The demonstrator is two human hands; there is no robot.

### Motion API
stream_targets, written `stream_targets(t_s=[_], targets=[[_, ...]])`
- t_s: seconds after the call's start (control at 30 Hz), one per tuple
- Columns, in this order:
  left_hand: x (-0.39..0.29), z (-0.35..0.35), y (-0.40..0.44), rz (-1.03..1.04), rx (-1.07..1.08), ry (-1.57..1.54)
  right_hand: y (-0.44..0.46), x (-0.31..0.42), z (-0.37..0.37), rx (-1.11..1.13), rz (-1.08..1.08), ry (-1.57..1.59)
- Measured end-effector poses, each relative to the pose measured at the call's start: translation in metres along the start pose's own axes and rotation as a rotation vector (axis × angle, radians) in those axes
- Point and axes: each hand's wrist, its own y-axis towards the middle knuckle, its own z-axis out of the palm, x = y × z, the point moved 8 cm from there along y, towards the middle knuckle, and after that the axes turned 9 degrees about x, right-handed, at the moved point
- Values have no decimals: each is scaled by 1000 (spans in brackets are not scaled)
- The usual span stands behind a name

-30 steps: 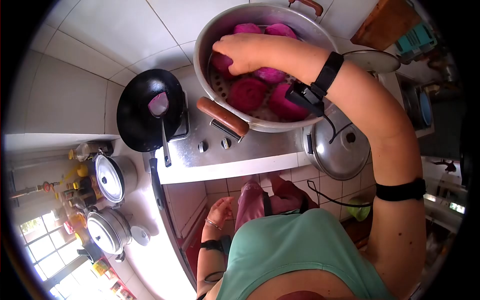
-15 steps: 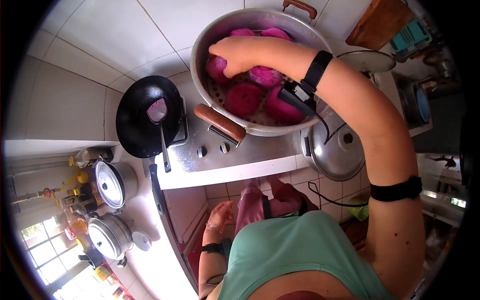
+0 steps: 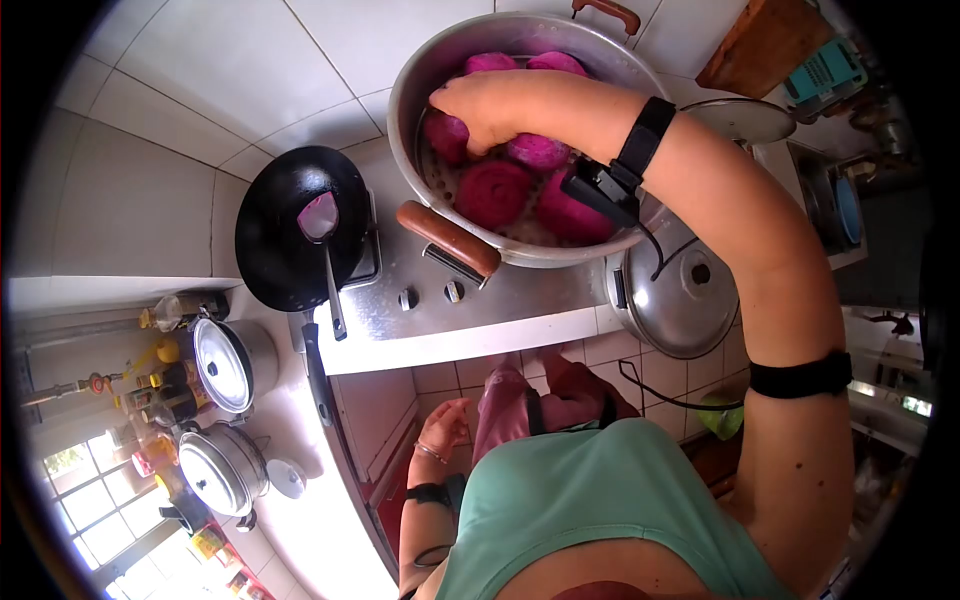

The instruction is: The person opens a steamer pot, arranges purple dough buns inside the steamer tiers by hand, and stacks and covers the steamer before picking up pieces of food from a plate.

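Note:
My right hand (image 3: 480, 108) reaches into a large metal steamer pot (image 3: 405, 120) and its fingers are curled round a magenta bun (image 3: 446, 136) at the left side. Several other magenta pieces lie on the perforated tray, among them a round spiral one (image 3: 494, 194) near the front and another (image 3: 572, 208) partly under the wrist camera. My left hand (image 3: 445, 424) hangs beside my body, away from the stove, with its fingers loosely bent and nothing visible in it.
A black wok (image 3: 275, 230) with a metal spatula (image 3: 330, 270) stands left of the pot. A glass lid (image 3: 680, 305) leans at the counter's front edge. Two lidded pots (image 3: 255, 362) (image 3: 245, 460) and bottles stand at the left. A wooden board (image 3: 765, 45) is at the back right.
The view has shifted slightly. My right hand stays at the same bun at the pot's left side, and my left hand remains low beside my body.

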Motion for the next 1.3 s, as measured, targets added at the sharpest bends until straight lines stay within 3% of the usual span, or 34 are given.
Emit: stream_targets(t_s=[0.53, 0.6, 0.7, 0.8, 0.9, 0.93, 0.97, 1.0, 1.03, 1.1, 1.3], targets=[[2, -2, -3, -2, 6, 10, -13, 1, -4, -62, -12, -173], [3, -3, 0, -6, 17, 20, -12, 4, -8, -279, -109, -244], [2, -2, 1, -11, 19, 27, -14, 7, -11, -401, -227, -302], [4, -3, 4, -9, 13, 28, -19, 0, -13, -430, -207, -294], [2, -4, 5, 1, 15, 22, -52, -11, -41, -382, -187, -251], [3, -3, 5, 3, 15, 14, -47, -25, -49, -156, -59, -124], [3, -3, 5, 4, 19, 12, -61, -39, -63, -286, 25, 1], [4, -4, 6, 8, 14, 9, -81, -55, -75, -425, -163, 80], [4, -6, 6, 13, 6, 8, -91, -57, -83, -236, 19, 102], [6, -9, 7, 7, 11, 12, -98, -76, -79, -199, -53, -24], [2, -6, 12, -12, 22, 41, -95, -127, -33, -239, -29, 67]])
